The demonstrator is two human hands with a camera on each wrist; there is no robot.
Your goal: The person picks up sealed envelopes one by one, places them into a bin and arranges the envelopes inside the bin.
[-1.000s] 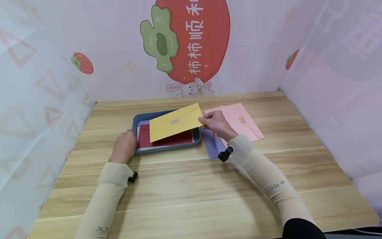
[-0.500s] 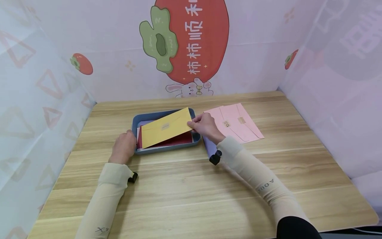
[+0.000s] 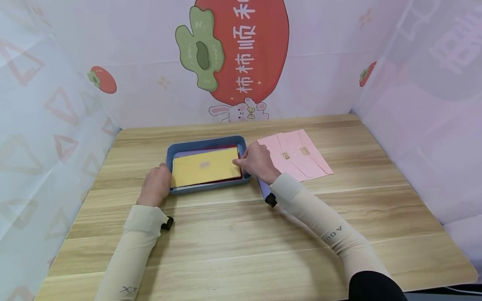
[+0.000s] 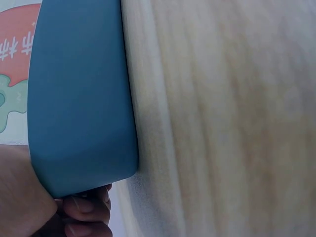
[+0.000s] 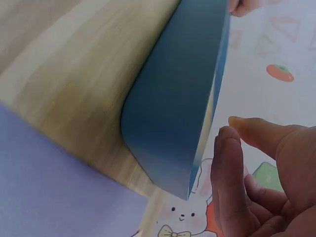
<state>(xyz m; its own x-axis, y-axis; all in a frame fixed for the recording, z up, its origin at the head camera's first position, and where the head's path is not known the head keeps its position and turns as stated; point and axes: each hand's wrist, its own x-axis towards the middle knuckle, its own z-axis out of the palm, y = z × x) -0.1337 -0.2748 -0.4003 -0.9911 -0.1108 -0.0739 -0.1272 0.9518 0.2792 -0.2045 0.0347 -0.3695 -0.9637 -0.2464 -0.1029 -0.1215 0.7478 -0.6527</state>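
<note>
My left hand (image 3: 155,184) grips the left end of a blue tray (image 3: 207,190); in the left wrist view its fingertips (image 4: 85,206) curl at the tray's corner. A yellow envelope (image 3: 205,166) with a small sticker lies on top in the tray, over a dark red envelope (image 3: 226,181) and a purple one (image 3: 188,153), partly covered. My right hand (image 3: 260,161) hovers at the tray's right end, its thumb over the yellow envelope's edge. In the right wrist view the thumb and forefinger are nearly together, with nothing visible between them.
Two overlapping pink envelopes (image 3: 306,154) lie on the wooden table (image 3: 233,242) right of the tray. Part of another purple envelope (image 3: 265,189) shows under my right wrist. Printed cloth walls (image 3: 150,50) stand at the back and sides.
My right hand has moved left and lowered the yellow envelope, which now lies flat in the tray; the fingers have let go of it. My left hand has stayed on the tray.
</note>
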